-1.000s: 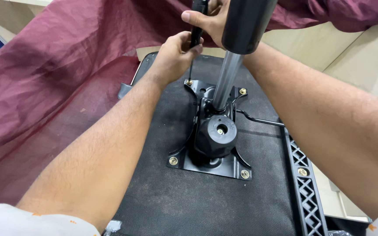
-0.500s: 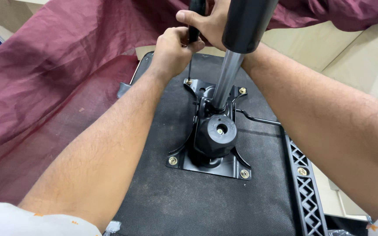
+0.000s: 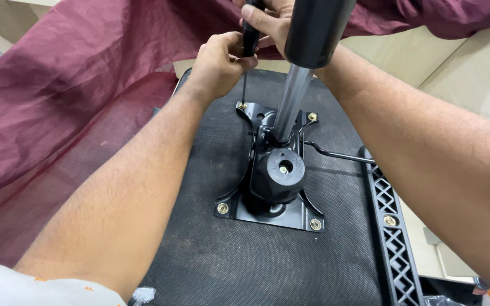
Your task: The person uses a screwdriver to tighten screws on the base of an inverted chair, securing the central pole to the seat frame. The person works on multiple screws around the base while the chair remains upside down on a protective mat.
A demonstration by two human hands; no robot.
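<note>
Near the top middle of the frame, the left hand [image 3: 218, 62] curls its fingers around the lower part of a black-handled screwdriver [image 3: 249, 38], and the right hand [image 3: 267, 20] wraps around the handle just above it (its top is cut off by the edge of the frame). Both hands are closed on the tool. The thin metal shaft of the screwdriver goes straight down to a small gold screw [image 3: 243, 105] at the upper left corner of a black metal plate [image 3: 267, 212] in the middle of the frame. The plate sits flat on the black fabric underside of a chair seat [image 3: 199, 249]. A shiny silver pole with a thick black tube on top [image 3: 299, 73] stands up from the plate, just right of the hands. A black plastic knob [image 3: 279, 173] sits on the plate below the pole. A dark red cloth [image 3: 58, 96] fills the left side. A black plastic lattice arm piece [image 3: 395, 238] runs along the lower right.
</note>
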